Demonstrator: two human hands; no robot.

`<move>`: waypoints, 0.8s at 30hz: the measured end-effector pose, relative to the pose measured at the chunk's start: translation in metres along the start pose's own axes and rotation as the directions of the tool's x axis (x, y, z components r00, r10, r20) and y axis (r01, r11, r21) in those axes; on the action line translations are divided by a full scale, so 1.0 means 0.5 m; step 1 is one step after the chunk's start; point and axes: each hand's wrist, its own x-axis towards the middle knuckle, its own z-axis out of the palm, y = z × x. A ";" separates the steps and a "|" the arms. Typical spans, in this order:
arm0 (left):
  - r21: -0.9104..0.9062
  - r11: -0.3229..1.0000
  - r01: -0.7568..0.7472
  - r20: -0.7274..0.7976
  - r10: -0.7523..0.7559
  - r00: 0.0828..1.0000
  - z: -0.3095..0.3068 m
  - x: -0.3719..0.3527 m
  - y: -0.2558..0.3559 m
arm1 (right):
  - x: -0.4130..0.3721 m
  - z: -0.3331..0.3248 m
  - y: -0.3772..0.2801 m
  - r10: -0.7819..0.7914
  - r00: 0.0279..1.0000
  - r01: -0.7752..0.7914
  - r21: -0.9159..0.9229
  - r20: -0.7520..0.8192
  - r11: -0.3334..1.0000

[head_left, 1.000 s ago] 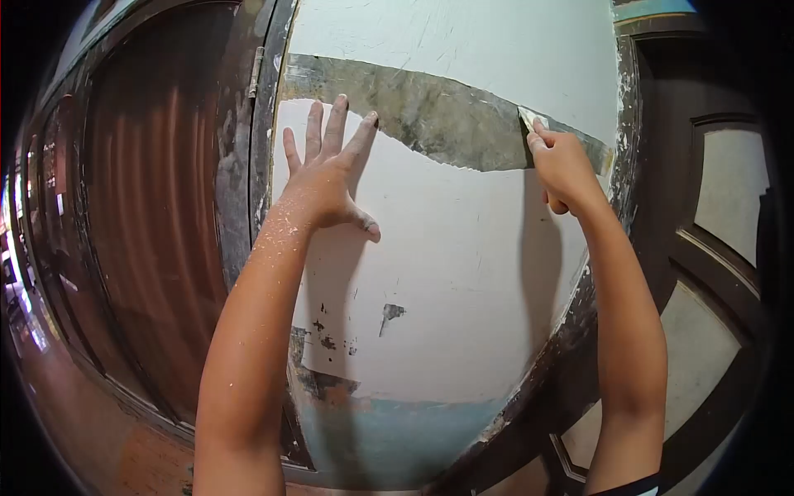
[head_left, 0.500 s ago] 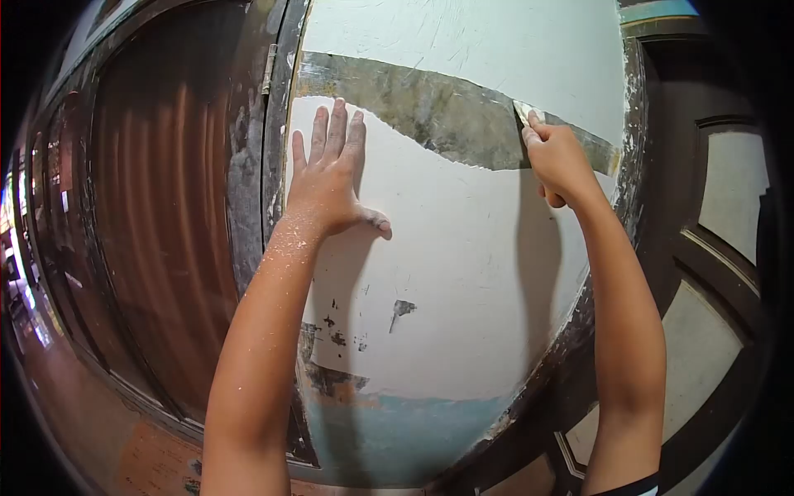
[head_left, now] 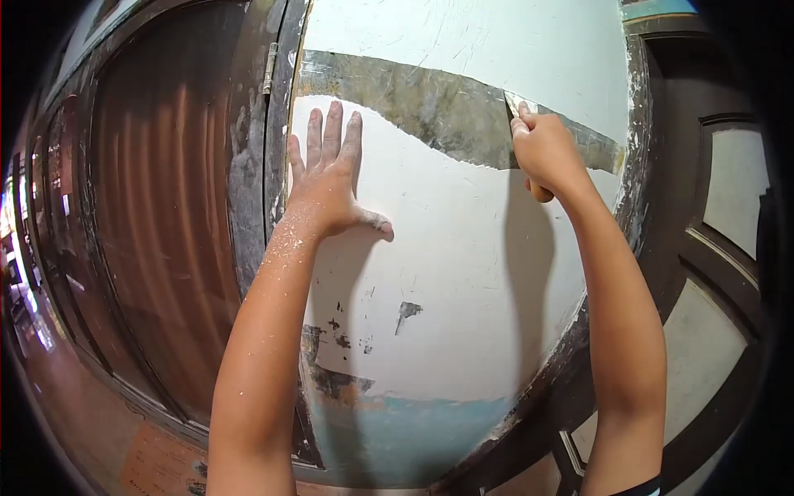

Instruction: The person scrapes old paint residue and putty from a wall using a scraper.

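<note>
A white-painted wall panel [head_left: 447, 248] stands upright before me, crossed near the top by a bare grey-brown strip [head_left: 405, 95] with ragged paint edges. My left hand [head_left: 329, 186] lies flat on the white paint below that strip, fingers spread and dusty, holding nothing. Flecks of paint dust cling to its wrist and forearm. Closed around a scraper [head_left: 541, 193], my right hand [head_left: 550, 153] is at the strip's right part. The scraper's blade tip meets the strip's upper paint edge; most of its handle is hidden in my fist.
Left of the panel is a dark wooden frame with a metal hinge [head_left: 270, 69] and a brown curtain [head_left: 165, 215] behind glass. A dark panelled door [head_left: 703, 248] is at right. Lower down, the wall shows chipped patches and a pale blue band [head_left: 413, 438].
My right hand has shifted slightly left with the scraper along the strip's upper edge. The left hand stays pressed in the same place on the panel.
</note>
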 end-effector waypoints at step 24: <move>-0.054 0.999 0.004 -0.011 -0.005 1.000 -0.003 -0.002 0.000 | -0.024 0.034 -0.092 -0.051 0.998 0.053 -0.071 0.023 0.996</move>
